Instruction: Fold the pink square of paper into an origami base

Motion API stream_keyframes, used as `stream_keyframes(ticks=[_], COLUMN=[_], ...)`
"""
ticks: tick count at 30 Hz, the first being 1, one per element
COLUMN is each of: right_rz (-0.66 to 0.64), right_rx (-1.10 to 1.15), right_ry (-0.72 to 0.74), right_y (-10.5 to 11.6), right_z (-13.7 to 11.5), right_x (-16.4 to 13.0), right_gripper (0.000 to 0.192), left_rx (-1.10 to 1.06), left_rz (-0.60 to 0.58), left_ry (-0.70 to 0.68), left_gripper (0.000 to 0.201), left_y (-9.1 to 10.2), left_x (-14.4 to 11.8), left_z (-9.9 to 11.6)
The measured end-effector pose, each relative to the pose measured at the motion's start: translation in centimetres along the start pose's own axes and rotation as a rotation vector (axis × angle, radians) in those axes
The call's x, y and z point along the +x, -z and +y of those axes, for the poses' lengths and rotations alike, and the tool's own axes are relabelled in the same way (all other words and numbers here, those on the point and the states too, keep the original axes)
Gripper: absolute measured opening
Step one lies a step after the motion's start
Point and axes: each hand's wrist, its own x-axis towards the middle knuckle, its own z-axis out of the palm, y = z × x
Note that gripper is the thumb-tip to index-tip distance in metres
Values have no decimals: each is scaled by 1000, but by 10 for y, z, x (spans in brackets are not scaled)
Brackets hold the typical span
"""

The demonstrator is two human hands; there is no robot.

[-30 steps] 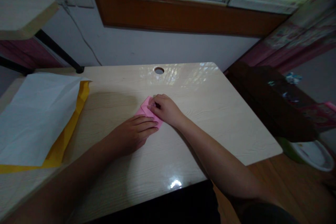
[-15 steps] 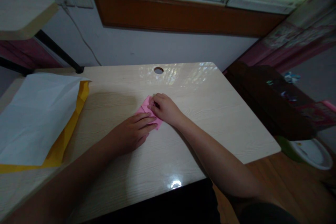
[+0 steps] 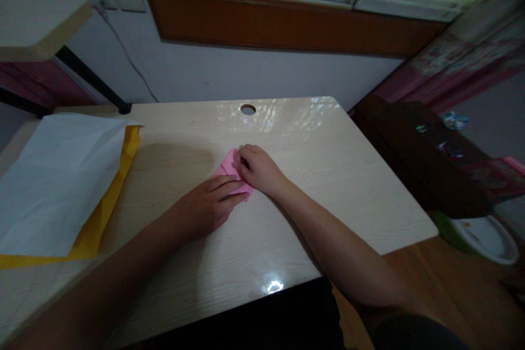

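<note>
Head view, so everything was seen from above the desk (image 3: 328, 175). Far left, a white sheet (image 3: 57, 180) was laid over a yellow sheet (image 3: 118, 175), well apart from the hands. Mid-desk, the left hand (image 3: 205, 205) was pressed flat, fingers together, on the near edge of a small pink paper (image 3: 227, 167). The paper was folded and lay flat on the desk. Just right of it, the right hand (image 3: 258, 169) was curled with its fingertips pinched down on the paper's top fold. A round cable hole (image 3: 248, 109) was spotted near the desk's far edge. Off to the right, a white bowl (image 3: 488, 238) was seen on the floor.
</note>
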Motion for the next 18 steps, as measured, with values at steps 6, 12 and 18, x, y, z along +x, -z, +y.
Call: stream_keyframes(ticks=[6,12,18], right_rz=[2,8,2], right_rx=[22,31,29], right_ry=[-10,-5,-7], right_y=[-1,-1,0], right_z=[0,2,1], right_x=[0,0,2], right_gripper=[5,7,8], left_rx=[-7,-28,7], left_rz=[-2,-7,24], left_ry=[-5,18,93], left_gripper=[48,47,44], left_y=[2,0,-3], left_x=[1,-2,-9], left_z=[0,-2,-16])
